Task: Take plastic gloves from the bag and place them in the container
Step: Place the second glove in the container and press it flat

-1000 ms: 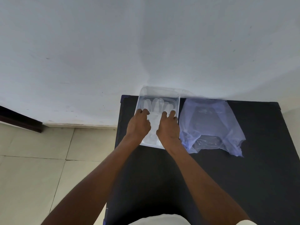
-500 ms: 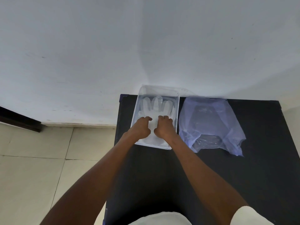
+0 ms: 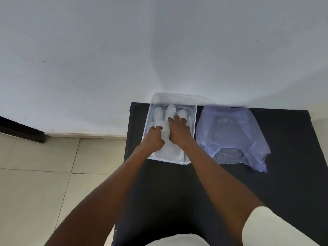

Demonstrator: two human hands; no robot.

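1. While the wall fills the upper half of the view, the black bench below it carries everything for the task, and the tiled floor lies to the left of it.
2. At the right side of the bench lies the bag, thin and bluish, flat and crumpled, just beside the container but not touched by any hand. Something clear shows inside it; I cannot tell if more gloves are there.
3. At the far left corner of the bench stands the container, a clear shallow box, its far edge near the wall.
4. Inside the container lie the gloves, whitish and flat, with the glove fingers pointing to the wall and the cuff toward the person.
5. On the right part of the gloves rests the right hand, its fingers stretched and pressing flat, holding nothing.
6. On the left part sits the left hand, its fingers curled down on the glove; it looks like a light pinch, but I cannot tell for sure.
7. I judge the step is to smooth the gloves down. To do it well, press softly from the cuff to the tips, so that air goes out and no edge hangs over the rim.
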